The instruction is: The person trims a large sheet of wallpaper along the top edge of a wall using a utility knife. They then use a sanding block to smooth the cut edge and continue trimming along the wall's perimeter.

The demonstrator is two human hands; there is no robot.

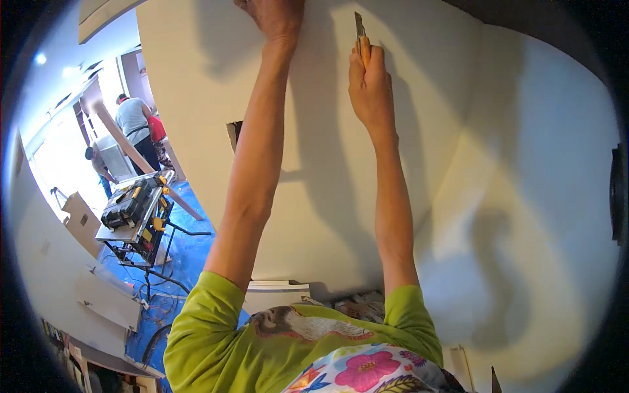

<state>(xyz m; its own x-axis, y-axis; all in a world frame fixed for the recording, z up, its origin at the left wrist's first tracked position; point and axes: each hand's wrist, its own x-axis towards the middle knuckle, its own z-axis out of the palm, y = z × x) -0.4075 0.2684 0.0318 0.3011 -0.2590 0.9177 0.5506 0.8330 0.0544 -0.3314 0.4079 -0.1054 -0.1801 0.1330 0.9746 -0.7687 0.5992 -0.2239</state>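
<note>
Both my arms reach up in front of a pale wall (327,209). My right hand (372,88) is closed round a utility knife (363,44) with a yellowish handle. Its blade is out and points upward, close to the wall. My left hand (275,16) is raised at the upper edge of the picture, left of the knife. Most of its fingers are cut off there, so what they touch or hold is hidden. Beside my left forearm, a rectangular opening (234,133) shows in the wall.
At left, a table saw on a folding stand (154,229) carries a black toolbox (128,204) over blue floor covering (190,196). Two people (137,121) work beyond it, near a long leaning board (121,137). Low ahead of me lie stacked white boards (278,293).
</note>
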